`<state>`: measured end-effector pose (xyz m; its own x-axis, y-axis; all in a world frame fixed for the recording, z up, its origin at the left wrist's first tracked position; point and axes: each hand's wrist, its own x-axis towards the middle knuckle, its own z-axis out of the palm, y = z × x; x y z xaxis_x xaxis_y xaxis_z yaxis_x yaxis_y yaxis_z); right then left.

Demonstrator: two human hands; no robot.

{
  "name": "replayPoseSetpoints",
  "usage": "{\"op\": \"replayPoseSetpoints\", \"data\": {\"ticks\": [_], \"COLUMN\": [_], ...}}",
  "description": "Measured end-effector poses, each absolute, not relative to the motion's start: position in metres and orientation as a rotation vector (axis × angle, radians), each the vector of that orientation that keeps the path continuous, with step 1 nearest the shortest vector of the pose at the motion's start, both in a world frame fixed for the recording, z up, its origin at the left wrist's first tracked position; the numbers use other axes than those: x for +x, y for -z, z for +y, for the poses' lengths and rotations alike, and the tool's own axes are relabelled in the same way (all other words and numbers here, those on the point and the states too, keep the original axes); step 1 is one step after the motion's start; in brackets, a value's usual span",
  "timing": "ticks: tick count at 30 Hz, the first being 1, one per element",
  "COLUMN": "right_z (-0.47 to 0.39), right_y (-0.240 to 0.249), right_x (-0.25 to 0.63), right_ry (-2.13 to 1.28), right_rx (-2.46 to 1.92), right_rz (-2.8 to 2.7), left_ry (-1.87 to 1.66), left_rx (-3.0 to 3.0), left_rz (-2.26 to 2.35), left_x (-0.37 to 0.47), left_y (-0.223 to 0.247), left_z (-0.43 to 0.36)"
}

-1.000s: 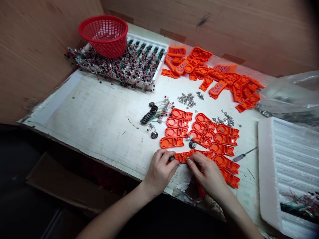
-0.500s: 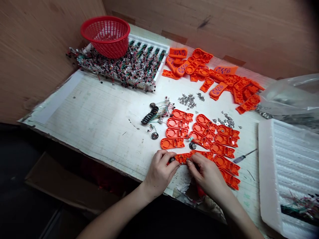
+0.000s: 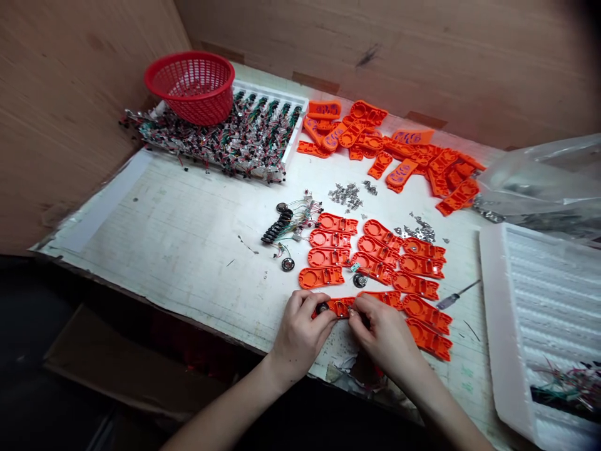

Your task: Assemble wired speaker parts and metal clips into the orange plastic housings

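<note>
Between my hands, near the table's front edge, lies an orange plastic casing half [image 3: 339,306] with a round black speaker [image 3: 322,308] at its left end and thin wires inside. My left hand [image 3: 303,332] grips the casing's left end, thumb and fingers closed around it. My right hand [image 3: 378,326] is pinched at the casing's right end; the fingers cover whatever small part sits there. Just beyond, a loose speaker [image 3: 360,280] rests beside a small green circuit board [image 3: 355,267]. Rows of open orange casing halves [image 3: 326,277] surround the hands on the far and right sides.
Wired speakers [image 3: 277,227] lie bunched left of the rows. Small metal contacts [image 3: 346,196] form piles behind them. Farther back are heaped orange casings [image 3: 370,143], a red basket [image 3: 190,94] on a tray of wired parts, and at right a screwdriver [image 3: 457,294] and white foam tray [image 3: 509,326].
The view has shifted slightly, so the table's contents sit a little lower and to the left. Both hands keep their hold at the casing, with only small finger movement.
</note>
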<state>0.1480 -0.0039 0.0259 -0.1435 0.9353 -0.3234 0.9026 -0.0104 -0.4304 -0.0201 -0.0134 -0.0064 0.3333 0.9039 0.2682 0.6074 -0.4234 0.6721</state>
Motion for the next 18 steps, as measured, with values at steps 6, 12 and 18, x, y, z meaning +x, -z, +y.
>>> {"op": "replayPoseSetpoints", "data": {"ticks": [6, 12, 18], "right_z": [-0.002, -0.003, -0.013], "right_y": [-0.027, -0.032, -0.027], "right_x": [0.147, 0.130, 0.129], "right_ry": [-0.852, -0.696, -0.634], "right_rx": [-2.044, -2.237, -2.197], "right_rz": [-2.129, -2.123, -2.066], "left_ry": [-0.864, -0.873, -0.897], "left_rx": [2.155, 2.143, 2.154], "left_rz": [1.317, 1.318, 1.315], "left_x": [-0.020, -0.021, -0.021], "left_y": [0.007, 0.006, 0.006], "left_z": [-0.013, -0.013, -0.012]}}
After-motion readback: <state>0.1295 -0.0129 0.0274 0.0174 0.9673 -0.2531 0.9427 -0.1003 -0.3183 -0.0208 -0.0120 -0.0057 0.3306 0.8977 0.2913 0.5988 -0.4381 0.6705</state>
